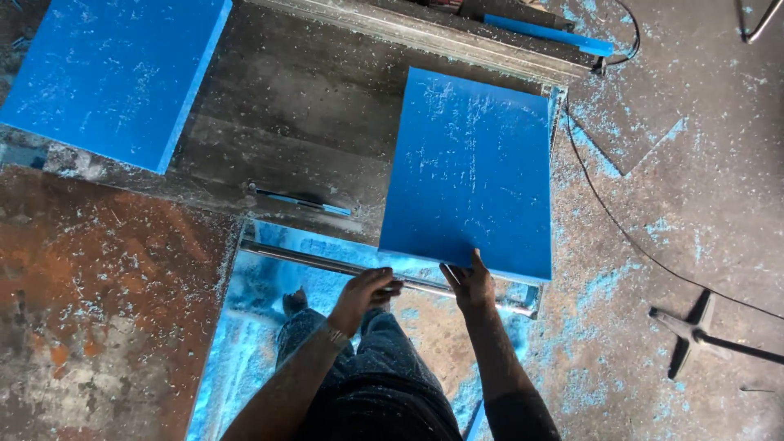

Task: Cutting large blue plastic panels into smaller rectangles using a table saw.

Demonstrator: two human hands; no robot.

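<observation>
Our right fingers (457,273) curl over the near edge of the blue foam board (472,175), thumb on top, so the right hand (469,286) is closed on that edge. Our left fingers (384,282) are wrapped around the metal rail (310,260) that runs along the front of the desk (286,122), and the left hand (363,296) grips it just beside the board's near left corner. The board lies flat on the desk, its far edge close to the long metal fence (425,37) at the back, its near edge overhanging the rail slightly.

To handle this well, we judge that the board should stay flat and square to the fence, with even pressure from the right hand so it does not skew. The left hand steadies us best on the rail, away from the slot (302,200) in the desk. Blue dust (604,286) covers the floor (694,204); footing could be slippery. A second blue board (114,73) rests well apart, far left.
</observation>
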